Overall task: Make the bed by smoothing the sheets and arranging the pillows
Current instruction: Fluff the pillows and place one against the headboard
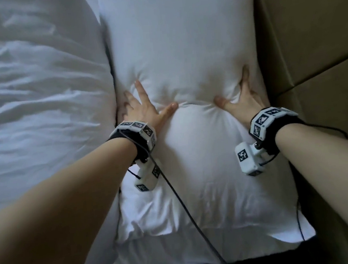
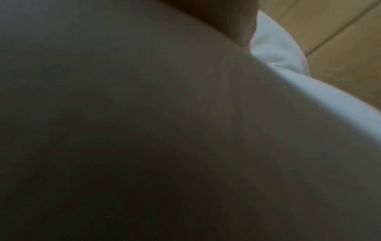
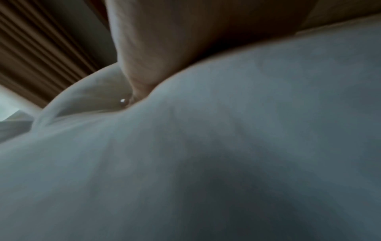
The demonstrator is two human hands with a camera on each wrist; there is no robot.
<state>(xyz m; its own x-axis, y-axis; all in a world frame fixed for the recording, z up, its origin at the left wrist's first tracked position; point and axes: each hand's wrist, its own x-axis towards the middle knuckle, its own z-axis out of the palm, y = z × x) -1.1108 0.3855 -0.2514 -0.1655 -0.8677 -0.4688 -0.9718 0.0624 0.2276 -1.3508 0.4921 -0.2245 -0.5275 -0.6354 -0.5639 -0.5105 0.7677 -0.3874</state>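
Covering the widest area, well out past the left fingertips: rumpled white sheets (image 1: pixel 34 85), creased and not yet smoothed.

Lying under both palms, lengthwise away from the body: one white pillow (image 1: pixel 182 47), with its right edge touching the brown headboard panel (image 1: pixel 311 25) just beyond the right fingers. Showing in both wrist views mostly as close, dim fabric.

Pressing into the pillow at mid-length: left hand (image 1: pixel 143 109) and right hand (image 1: pixel 243 98), palms down, fingers spread, thumbs pointing toward each other across a narrow ridge of fabric. Sinking deep: dimples and radiating creases forming around each fingertip. Curling round or pinching nothing. In the right wrist view, one digit burying itself in the cover; the other right fingers hidden there. In the left wrist view, too dark to tell how the fingers lie.

Handling, as judged: soft, light, highly compressible filling; loose cover likely sliding over the fill and bunching ahead of the fingertips. Not fragile. Springing back slowly once released, probably.

Taking hold, as judged: for shifting, gripping the two long edges just outside the little fingers, or the near corners below the wrists; for flattening, stroking outward from the thumbs toward the edges with flat palms.

Trailing from the wrist units (image 1: pixel 262 122): dark cables (image 1: pixel 181 200) crossing the pillow's near half; risking a snag during repositioning.
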